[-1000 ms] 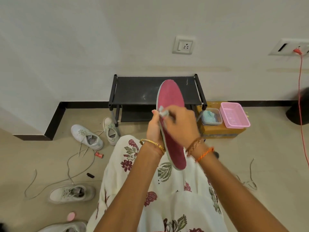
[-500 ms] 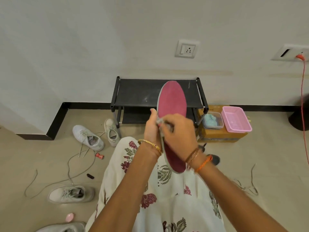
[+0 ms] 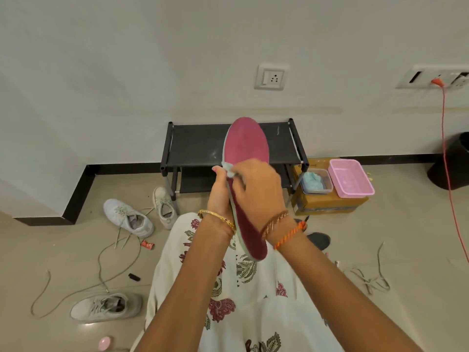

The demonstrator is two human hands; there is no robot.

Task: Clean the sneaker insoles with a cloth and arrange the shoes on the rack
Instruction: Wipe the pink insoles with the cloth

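Note:
A pink-red insole [image 3: 247, 146] stands upright in front of me, toe end up. My left hand [image 3: 220, 196] grips its left edge from behind, around the middle. My right hand [image 3: 258, 189] holds a small pale cloth [image 3: 228, 169] and presses it against the insole's face. The black two-tier shoe rack [image 3: 200, 146] stands against the wall behind the insole. Three whitish sneakers lie on the floor to the left: one [image 3: 128, 217] near the wall corner, one [image 3: 164, 207] beside the rack leg, one [image 3: 106, 307] nearer me.
Loose laces [image 3: 101, 273] trail over the floor at left, others [image 3: 370, 278] at right. Right of the rack, a cardboard box [image 3: 327, 204] carries a clear tub [image 3: 316, 181] and a pink basket [image 3: 351, 178]. An orange cable [image 3: 448, 158] hangs from a wall socket. A dark bin [image 3: 450, 161] stands far right.
My right hand with the cloth has slid slightly up the insole. The view has shifted a little; the insole stays held upright.

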